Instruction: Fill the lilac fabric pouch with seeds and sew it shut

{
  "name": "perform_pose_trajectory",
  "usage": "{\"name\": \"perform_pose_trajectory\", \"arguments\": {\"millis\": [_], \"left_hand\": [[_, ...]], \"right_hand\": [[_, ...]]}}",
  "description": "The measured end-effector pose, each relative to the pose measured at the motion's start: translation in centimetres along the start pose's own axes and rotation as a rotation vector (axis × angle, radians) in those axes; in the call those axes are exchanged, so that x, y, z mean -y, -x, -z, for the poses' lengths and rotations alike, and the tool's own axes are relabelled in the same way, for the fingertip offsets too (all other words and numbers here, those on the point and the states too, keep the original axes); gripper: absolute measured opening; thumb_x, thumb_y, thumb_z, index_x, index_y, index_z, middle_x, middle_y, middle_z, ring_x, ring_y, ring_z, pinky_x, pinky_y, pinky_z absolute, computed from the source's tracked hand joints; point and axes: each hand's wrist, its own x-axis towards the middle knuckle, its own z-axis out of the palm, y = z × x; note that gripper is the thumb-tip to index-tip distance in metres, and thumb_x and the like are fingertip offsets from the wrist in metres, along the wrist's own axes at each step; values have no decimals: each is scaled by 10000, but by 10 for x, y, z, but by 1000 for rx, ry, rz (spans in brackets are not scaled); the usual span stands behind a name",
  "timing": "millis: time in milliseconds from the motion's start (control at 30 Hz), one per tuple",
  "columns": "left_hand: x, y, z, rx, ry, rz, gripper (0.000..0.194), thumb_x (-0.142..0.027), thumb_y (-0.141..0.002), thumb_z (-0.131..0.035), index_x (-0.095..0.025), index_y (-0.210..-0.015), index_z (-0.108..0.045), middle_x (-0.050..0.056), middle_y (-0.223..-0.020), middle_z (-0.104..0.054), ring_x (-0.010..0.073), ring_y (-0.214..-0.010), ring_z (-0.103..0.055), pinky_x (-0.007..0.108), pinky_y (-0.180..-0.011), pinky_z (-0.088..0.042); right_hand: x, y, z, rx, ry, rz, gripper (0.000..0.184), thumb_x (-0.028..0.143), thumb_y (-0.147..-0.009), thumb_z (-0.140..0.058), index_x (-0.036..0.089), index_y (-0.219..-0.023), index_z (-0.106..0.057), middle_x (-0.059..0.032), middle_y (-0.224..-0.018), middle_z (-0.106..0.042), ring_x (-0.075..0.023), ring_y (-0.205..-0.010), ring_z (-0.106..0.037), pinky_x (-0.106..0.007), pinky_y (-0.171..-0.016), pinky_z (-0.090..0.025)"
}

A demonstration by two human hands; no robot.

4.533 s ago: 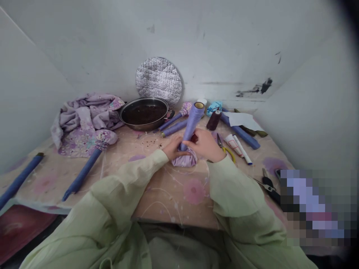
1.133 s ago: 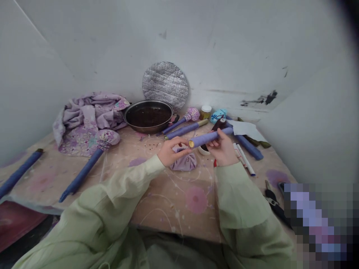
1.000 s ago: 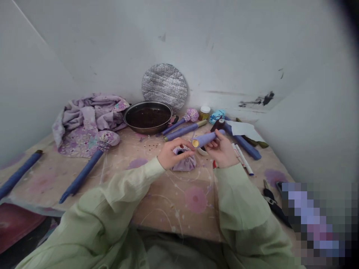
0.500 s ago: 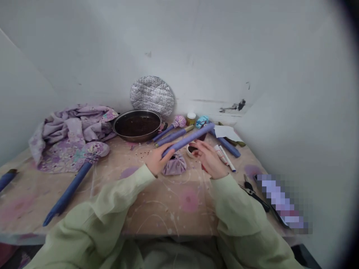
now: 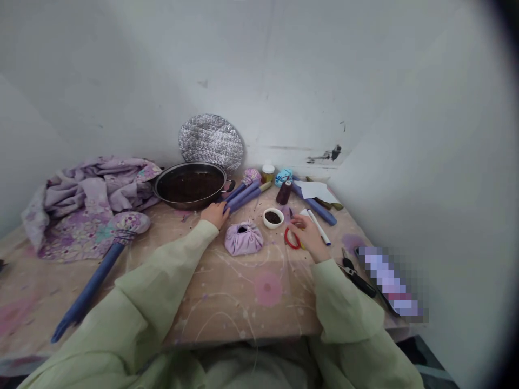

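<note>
My left hand (image 5: 216, 215) is closed round the near end of a blue-wrapped stick (image 5: 243, 200), which lies beside similar sticks right of the pan. In front sits a gathered purple cloth pouch (image 5: 244, 239) with a dark opening on top. My right hand (image 5: 310, 236) has its fingers curled at the red-handled scissors (image 5: 292, 238), which lie on the table; the fingers partly hide them. Between the hands stands a small white bowl (image 5: 273, 218) of dark grains. Behind it is a spool of dark thread (image 5: 284, 193).
A black pan (image 5: 190, 189) stands at the back left, near crumpled floral cloth (image 5: 81, 210). A blue stick with a cloth-wrapped head (image 5: 97, 283) lies front left. Markers (image 5: 319, 227), pliers (image 5: 359, 278), a lidded jar (image 5: 268, 173) and white paper (image 5: 314, 190) are on the right side.
The blue-wrapped stick, held raised before, is now down among the other sticks, with my left hand at its end. My right hand has moved down to the scissors.
</note>
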Motion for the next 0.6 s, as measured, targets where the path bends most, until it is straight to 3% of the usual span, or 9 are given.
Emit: {"name": "perform_pose_trajectory", "arguments": {"millis": [133,233,333,467,600], "left_hand": [[8,2,-5,12,-25,-15,354,-363,-861,-440,-142,-1099,-581,130,-1047,-609,281,-994,-555,387,-823,-480],[12,9,1,-33,2,-49,337,-321,-844,-476,-138,-1109,-574,127,-1080,-587,260,-1018,-530,378,-883,-451],[10,21,11,-106,254,-278,283,-244,-869,-428,-129,-1081,-577,112,-1057,-598,204,-983,-545,341,-892,-446],[-2,36,17,54,521,-637,273,-293,-899,-408,-144,-1038,-590,91,-1021,-630,151,-910,-592,273,-817,-472],[-16,41,15,226,361,-677,312,-365,-887,-451,-153,-1079,-575,97,-1089,-623,185,-987,-595,290,-853,-459]], "right_hand": [[-9,-10,-23,53,219,46,584,438,-557,-707,156,-1043,-547,-124,-1049,-620,-268,-964,-570,-447,-862,-421],[-12,-15,-40,60,381,126,599,472,-533,-724,178,-1026,-550,-108,-1031,-624,-283,-1005,-546,-434,-863,-405],[-19,-18,-52,8,405,166,564,465,-526,-732,200,-994,-562,-92,-1008,-627,-271,-975,-552,-418,-855,-398],[-28,-19,-62,-47,381,190,536,474,-551,-708,186,-978,-560,-88,-974,-633,-270,-949,-559,-437,-858,-392],[-34,-18,-65,-117,338,187,561,465,-539,-721,148,-973,-558,-122,-969,-631,-287,-945,-563,-463,-870,-397]]}}
